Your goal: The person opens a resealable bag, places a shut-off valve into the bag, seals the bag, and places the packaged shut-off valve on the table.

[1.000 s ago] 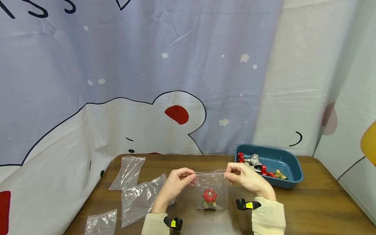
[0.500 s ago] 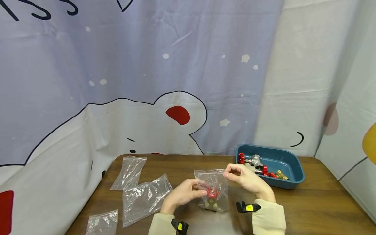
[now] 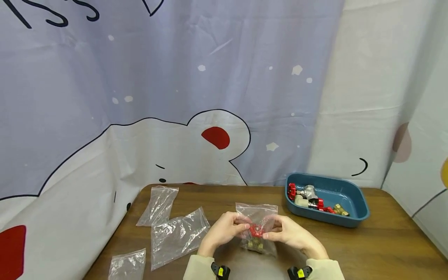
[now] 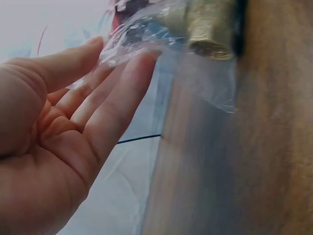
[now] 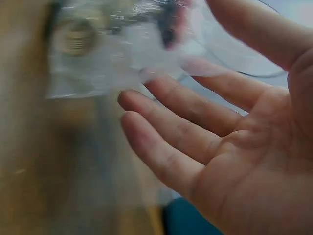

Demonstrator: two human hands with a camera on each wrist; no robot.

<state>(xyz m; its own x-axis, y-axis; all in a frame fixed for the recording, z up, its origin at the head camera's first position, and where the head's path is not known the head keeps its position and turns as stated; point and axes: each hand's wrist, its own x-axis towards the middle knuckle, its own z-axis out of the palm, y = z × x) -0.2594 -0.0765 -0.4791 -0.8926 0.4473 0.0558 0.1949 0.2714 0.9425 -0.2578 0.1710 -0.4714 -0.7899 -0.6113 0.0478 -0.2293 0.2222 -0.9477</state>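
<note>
A clear zip bag (image 3: 257,210) stands upright at the front middle of the table, with a brass valve (image 3: 255,245) and its red handwheel (image 3: 257,231) inside. My left hand (image 3: 222,232) pinches the bag's left side, thumb in front and fingers behind. In the left wrist view the film lies between thumb and fingers, and the valve's brass end (image 4: 208,41) shows through it. My right hand (image 3: 295,237) is at the bag's right side, thumb near the handwheel and fingertips behind the film. The right wrist view shows its fingers (image 5: 181,137) extended and the thumb apart.
A blue tray (image 3: 360,217) with several valves and fittings (image 3: 306,198) stands at the back right. Flat clear bags (image 3: 159,206) lie on the left: a large one (image 3: 178,237) in the middle and a small one (image 3: 127,266) near the front. A printed curtain (image 3: 224,77) hangs behind the table.
Both hands have left the bag's top edge and come down to its sides by the valve, the left first and then the right. The view has turned slightly left.
</note>
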